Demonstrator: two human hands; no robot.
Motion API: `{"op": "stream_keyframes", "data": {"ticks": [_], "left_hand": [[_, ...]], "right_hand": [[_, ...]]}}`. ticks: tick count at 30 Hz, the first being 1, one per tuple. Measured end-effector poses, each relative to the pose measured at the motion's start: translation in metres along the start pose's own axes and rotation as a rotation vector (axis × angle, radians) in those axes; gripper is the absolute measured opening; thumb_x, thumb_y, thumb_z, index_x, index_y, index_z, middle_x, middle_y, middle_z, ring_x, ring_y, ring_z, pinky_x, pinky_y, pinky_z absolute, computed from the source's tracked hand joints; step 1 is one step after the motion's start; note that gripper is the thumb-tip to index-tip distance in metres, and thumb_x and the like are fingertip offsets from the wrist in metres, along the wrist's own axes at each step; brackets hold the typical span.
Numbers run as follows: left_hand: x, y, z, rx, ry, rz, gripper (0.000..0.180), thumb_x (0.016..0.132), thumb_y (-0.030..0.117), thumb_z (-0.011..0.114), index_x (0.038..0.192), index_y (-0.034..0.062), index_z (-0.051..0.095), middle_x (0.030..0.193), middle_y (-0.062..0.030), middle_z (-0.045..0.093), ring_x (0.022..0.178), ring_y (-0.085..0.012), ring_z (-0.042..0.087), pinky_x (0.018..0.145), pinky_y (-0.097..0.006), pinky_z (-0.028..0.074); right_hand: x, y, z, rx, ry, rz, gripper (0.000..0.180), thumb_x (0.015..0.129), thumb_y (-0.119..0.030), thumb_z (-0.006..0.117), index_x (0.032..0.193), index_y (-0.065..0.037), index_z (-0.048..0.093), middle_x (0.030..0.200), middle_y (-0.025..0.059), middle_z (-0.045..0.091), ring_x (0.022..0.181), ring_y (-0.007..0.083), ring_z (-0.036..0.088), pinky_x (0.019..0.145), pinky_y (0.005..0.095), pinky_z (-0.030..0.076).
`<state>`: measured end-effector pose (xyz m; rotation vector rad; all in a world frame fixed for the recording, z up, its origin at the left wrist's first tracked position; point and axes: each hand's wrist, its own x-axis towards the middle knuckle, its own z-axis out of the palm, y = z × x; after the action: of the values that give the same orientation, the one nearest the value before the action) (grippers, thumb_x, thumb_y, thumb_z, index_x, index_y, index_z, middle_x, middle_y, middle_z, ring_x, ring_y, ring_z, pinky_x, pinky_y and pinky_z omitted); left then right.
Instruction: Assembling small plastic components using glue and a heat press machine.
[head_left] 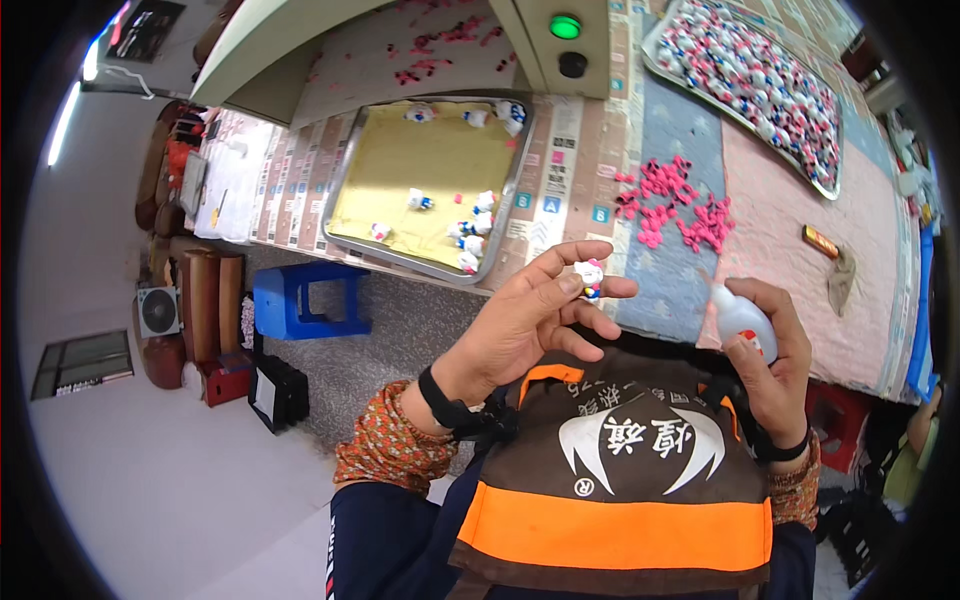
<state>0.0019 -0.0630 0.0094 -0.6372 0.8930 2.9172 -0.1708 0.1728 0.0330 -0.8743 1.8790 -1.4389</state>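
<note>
Between the thumb and fingers of my left hand (545, 308) is a small white figurine (590, 277) with pink, blue and yellow parts. My right hand (772, 355) is wrapped round a pale squeeze bottle (742, 320), its narrow tip tilted up to the left. The bottle and the figurine are apart. Beyond my hands, a loose pile of small pink plastic pieces (678, 200) lies on a blue cloth (655, 290). To the left, a metal tray (375, 250) lined with yellow holds several white figurines (478, 235).
A large tray (828, 188) heaped with figurines stands at the far right. A small yellow-and-red tube (820, 241) lies on the pink cloth (765, 200). Behind the yellow-lined tray rises a beige machine (560, 50) with a green light. A blue stool (308, 302) stands on the floor at left.
</note>
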Motion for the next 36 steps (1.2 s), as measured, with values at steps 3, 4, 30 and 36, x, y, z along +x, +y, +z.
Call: {"op": "stream_keyframes", "data": {"ticks": [3,4,30,36], "left_hand": [[0.009,-0.018,0.005,0.012,-0.022,-0.041,0.043,0.106,0.016,0.043,0.145,0.0046,0.032,0.132,-0.0270,0.055,0.096,-0.0254,0.071,0.074,-0.031,0.065],[0.010,-0.022,0.007,0.007,-0.026,-0.056,0.043,0.106,0.016,0.043,0.145,0.0046,0.032,0.132,-0.0270,0.055,0.096,-0.0254,0.071,0.074,-0.031,0.065],[0.017,-0.064,0.005,0.169,-0.114,-0.065,0.043,0.105,0.015,0.046,0.145,0.0072,0.033,0.142,-0.0278,0.049,0.103,-0.0228,0.069,0.080,-0.031,0.062],[0.016,-0.064,0.006,0.175,-0.110,-0.079,0.041,0.106,0.016,0.046,0.144,0.0062,0.034,0.141,-0.0267,0.051,0.103,-0.0216,0.069,0.079,-0.030,0.062]], "right_hand": [[-0.002,-0.003,0.004,0.098,0.052,-0.150,0.044,0.083,-0.005,0.074,0.122,0.001,0.055,0.105,0.0086,0.062,0.091,0.0124,0.061,0.080,0.0263,0.049],[-0.004,-0.001,0.002,0.095,0.061,-0.137,0.044,0.083,-0.005,0.074,0.122,0.001,0.055,0.105,0.0086,0.062,0.091,0.0124,0.061,0.080,0.0263,0.049],[-0.002,0.004,0.009,-0.367,-0.029,-0.598,0.035,0.072,-0.007,0.082,0.102,0.001,0.065,0.072,0.0096,0.061,0.056,0.0251,0.059,0.050,0.0349,0.044],[-0.001,0.006,0.010,-0.384,-0.033,-0.604,0.034,0.072,-0.006,0.082,0.101,0.001,0.065,0.072,0.0100,0.061,0.056,0.0253,0.060,0.050,0.0350,0.045]]}}
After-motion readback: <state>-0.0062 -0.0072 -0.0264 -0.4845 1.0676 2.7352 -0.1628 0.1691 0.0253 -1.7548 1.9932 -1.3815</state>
